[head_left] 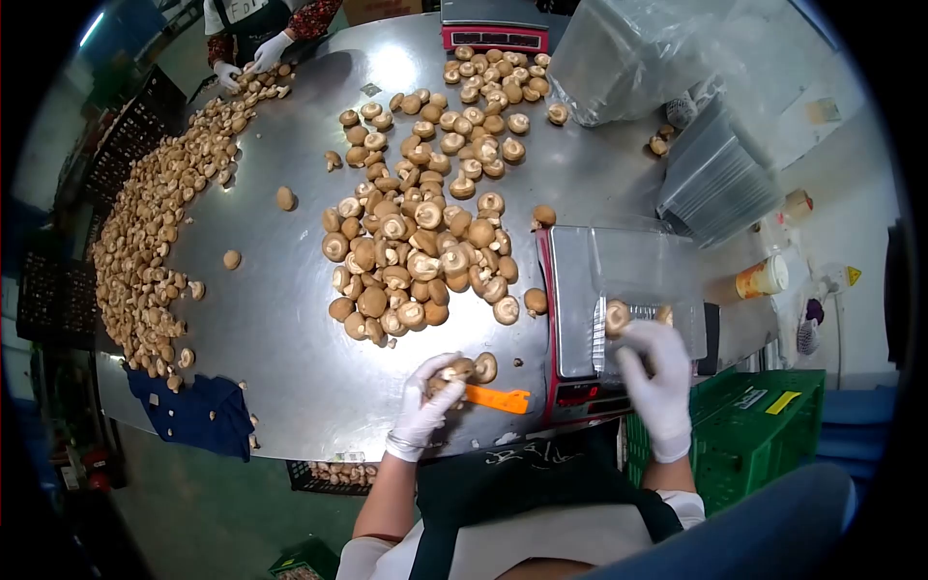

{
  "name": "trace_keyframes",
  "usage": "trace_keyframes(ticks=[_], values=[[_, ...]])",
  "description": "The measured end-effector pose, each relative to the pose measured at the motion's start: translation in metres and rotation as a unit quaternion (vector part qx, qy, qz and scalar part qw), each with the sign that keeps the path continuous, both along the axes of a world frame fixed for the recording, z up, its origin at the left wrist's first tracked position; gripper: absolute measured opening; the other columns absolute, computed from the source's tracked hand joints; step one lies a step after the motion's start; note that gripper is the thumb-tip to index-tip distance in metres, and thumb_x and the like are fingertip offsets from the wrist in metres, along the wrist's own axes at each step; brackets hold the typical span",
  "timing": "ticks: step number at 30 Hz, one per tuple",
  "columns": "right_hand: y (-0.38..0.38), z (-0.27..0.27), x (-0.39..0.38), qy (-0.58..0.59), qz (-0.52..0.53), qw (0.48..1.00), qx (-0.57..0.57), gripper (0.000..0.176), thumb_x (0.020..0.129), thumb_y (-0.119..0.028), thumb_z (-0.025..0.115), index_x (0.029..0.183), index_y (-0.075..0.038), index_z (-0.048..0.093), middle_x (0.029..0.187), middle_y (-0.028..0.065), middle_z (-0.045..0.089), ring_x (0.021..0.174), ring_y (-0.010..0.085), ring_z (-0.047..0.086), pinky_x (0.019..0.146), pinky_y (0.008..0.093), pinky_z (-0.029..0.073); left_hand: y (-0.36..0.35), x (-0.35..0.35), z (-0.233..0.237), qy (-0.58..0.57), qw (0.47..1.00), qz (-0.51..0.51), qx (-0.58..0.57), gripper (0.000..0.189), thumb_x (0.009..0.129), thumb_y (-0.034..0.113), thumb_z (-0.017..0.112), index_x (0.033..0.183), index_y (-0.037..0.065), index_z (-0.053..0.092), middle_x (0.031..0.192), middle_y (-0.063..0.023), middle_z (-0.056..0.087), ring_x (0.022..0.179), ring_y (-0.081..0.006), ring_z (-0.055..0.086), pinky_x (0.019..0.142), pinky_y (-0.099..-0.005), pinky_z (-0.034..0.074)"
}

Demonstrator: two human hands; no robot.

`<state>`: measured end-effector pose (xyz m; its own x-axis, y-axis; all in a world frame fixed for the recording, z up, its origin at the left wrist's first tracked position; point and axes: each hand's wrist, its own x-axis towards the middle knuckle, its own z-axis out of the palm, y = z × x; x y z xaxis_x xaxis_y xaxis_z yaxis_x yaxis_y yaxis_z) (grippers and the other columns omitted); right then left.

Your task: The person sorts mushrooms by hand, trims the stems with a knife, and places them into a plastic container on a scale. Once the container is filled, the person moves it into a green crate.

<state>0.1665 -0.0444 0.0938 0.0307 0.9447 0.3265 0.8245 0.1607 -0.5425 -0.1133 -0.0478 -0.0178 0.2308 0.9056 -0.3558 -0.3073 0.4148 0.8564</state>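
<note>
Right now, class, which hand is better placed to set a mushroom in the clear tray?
Probably the right hand: it hovers over the tray on the scale, while the left hand is farther off, around a mushroom.

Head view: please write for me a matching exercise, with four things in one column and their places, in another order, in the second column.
Things
1. Orange tool
2. Blue cloth
3. Clear tray
4. Green crate

Places
A. On the scale, below the right hand
B. Beside the table, on the person's right
C. Next to the left hand
D. At the table's near left corner

Right pairs: 1-C, 2-D, 3-A, 4-B
</note>
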Motion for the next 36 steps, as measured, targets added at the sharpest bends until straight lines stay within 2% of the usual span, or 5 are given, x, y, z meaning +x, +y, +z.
trace_keyframes(ticks=[6,18,27,34,36], values=[[-0.002,-0.074,-0.079,0.039,0.319,0.939,-0.123,0.029,0.077,-0.008,0.058,0.105,-0.004,0.058,0.104,0.0126,0.058,0.093,0.0281,0.057,0.081,0.0349,0.048,-0.003,-0.003,0.007,0.065,0.994,0.028,0.077,0.049,0.077,0.007,0.07,0.121,0.0,0.049,0.102,-0.0056,0.056,0.088,-0.0114,0.055,0.078,-0.0222,0.045],[0.032,-0.144,-0.112,-0.143,0.289,0.906,-0.275,0.038,0.078,-0.021,0.06,0.112,-0.006,0.052,0.107,0.0138,0.051,0.099,0.0328,0.051,0.08,0.0388,0.047,-0.053,-0.05,0.003,0.24,0.96,0.108,0.099,0.042,0.071,0.007,0.073,0.11,0.0,0.057,0.104,-0.0095,0.056,0.095,-0.0179,0.056,0.084,-0.0286,0.045],[0.018,-0.127,-0.154,0.196,0.317,0.866,-0.335,0.033,0.081,-0.014,0.054,0.111,-0.003,0.049,0.101,0.0169,0.051,0.094,0.0308,0.054,0.084,0.0367,0.043,-0.091,-0.115,0.02,0.348,0.919,0.185,0.011,0.043,0.07,0.006,0.072,0.109,0.001,0.057,0.099,-0.009,0.06,0.089,-0.016,0.058,0.079,-0.0273,0.046],[0.018,-0.13,-0.155,0.295,0.3,0.821,-0.387,0.033,0.083,-0.007,0.052,0.115,-0.003,0.047,0.101,0.014,0.053,0.088,0.0201,0.056,0.077,0.0294,0.046,-0.158,-0.2,0.009,0.746,0.656,0.116,-0.023,0.051,0.059,0.008,0.073,0.107,0.003,0.06,0.095,-0.0138,0.058,0.081,-0.0282,0.06,0.073,-0.0362,0.049],[0.014,-0.142,-0.159,0.449,0.307,0.752,-0.372,0.035,0.088,-0.008,0.051,0.122,-0.004,0.043,0.104,0.0094,0.052,0.088,0.0128,0.054,0.072,0.0242,0.047,-0.139,-0.182,-0.005,0.655,0.744,0.104,0.078,0.057,0.064,0.006,0.073,0.118,0.002,0.053,0.1,-0.0096,0.058,0.057,-0.01,0.048,0.055,-0.0257,0.044]])
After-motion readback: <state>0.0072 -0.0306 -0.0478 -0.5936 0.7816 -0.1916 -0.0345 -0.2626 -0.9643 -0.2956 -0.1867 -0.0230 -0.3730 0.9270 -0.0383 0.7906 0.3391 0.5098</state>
